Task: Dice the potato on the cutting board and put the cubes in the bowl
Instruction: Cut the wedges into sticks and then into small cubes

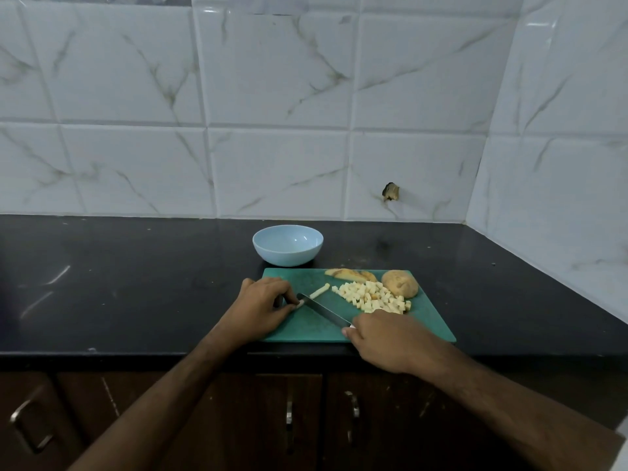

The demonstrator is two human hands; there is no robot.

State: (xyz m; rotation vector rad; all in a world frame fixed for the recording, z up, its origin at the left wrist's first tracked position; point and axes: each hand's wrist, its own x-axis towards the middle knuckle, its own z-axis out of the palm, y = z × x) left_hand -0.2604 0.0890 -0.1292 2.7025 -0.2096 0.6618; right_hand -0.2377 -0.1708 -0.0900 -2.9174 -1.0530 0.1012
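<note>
Green plastic is the material of the cutting board [306, 329], which lies on a black countertop [136, 283] in the lower middle of the frame, its near edge close to the counter's front edge. On the left part of the board the left hand [261, 309] has its fingers curled and pinches the near end of a pale potato stick [317, 293] between the fingertips. The stick lies flat and points up and to the right. The right hand [384, 341] is closed around the handle of a knife [323, 309]; the handle is hidden inside the hand. The blade runs from this hand up and to the left, and its tip is on the stick, just beside the left fingertips. To the right of the stick a heap of potato cubes [373, 297] lies on the board. Behind the heap, at the far edge of the board, are some potato slices with skin [351, 275], and at the far right corner sits a rounded potato piece [400, 283], touching the heap. A light blue bowl [288, 245] stands on the counter just behind the far left corner of the board, and no cubes are seen in it. White marbled tiles [272, 113] cover the wall behind, and dark wooden cabinet doors [289, 419] are below the counter.
</note>
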